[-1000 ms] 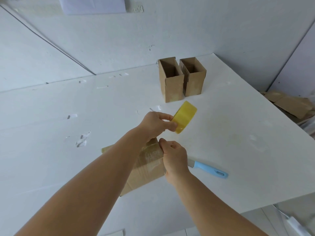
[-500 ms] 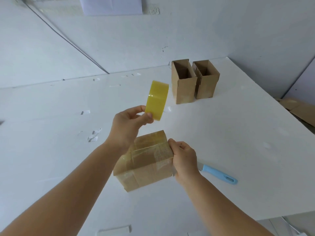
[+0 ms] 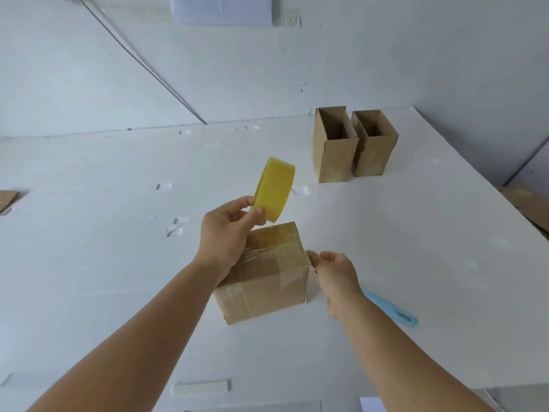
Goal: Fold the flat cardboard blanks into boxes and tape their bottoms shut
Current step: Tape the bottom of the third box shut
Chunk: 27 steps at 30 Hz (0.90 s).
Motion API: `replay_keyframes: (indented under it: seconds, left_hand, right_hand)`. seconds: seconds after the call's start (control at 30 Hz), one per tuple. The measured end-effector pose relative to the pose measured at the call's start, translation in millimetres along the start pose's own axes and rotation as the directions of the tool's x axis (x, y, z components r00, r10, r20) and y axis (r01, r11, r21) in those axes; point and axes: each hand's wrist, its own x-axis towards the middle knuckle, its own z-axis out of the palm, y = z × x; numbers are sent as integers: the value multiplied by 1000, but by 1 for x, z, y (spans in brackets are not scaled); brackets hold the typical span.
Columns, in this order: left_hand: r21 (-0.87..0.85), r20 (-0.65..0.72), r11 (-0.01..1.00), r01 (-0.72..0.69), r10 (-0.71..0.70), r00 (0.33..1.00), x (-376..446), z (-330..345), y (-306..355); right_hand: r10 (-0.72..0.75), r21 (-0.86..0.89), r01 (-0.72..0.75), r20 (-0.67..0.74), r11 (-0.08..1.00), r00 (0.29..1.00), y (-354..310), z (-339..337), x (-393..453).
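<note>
Filling most of the view, a white table [image 3: 386, 233], scuffed and flecked with torn patches, butting against pale walls [image 3: 356, 60] at the far side. Standing near the far corner, two open boxes [image 3: 334, 147], side by side, touching. Sitting bottom-up at centre, a box [image 3: 267, 281] with tape across its seam. Lying just right of it, a blue knife [image 3: 392, 310]. Pinching a yellow roll [image 3: 274, 188] above the box, left hand [image 3: 228, 230]. Touching the box's right edge with loosely curled fingers, right hand [image 3: 335, 275], gripping nothing.
</note>
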Motion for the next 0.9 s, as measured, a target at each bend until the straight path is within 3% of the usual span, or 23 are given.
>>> replay_keyframes:
  seconds: [0.1, 0.2, 0.47, 0.63, 0.73, 0.83, 0.9]
  left_hand:
    - [-8, -4, 1000, -10, 10, 1000, -1, 0, 0]
    - [-21, -2, 1000, -13, 13, 1000, -2, 0, 0]
    - [-143, 7, 990, 18, -18, 1000, -13, 4, 8]
    - [-334, 141, 936, 113, -69, 988, -33, 5, 10]
    - [-391, 175, 915, 97, -29, 984, -42, 6, 11]
    - [-369, 191, 929, 34, 40, 981, -38, 2, 17]
    - [-340, 218, 940, 14, 65, 974, -31, -4, 22]
  right_hand:
    - [-266, -48, 267, 21, 963, 964, -11, -2, -16]
    - [-405, -141, 440, 221, 887, 887, -19, 13, -35]
    - [-426, -246, 487, 262, 838, 866, -19, 11, -20]
    - [-356, -201, 506, 501, 839, 789, -47, -4, 0]
    - [-293, -344, 543, 566, 766, 771, -59, -3, 14]
    - [-265, -411, 547, 567, 729, 780, -68, -2, 19]
    - [-317, -363, 543, 521, 757, 792, -74, -5, 18]
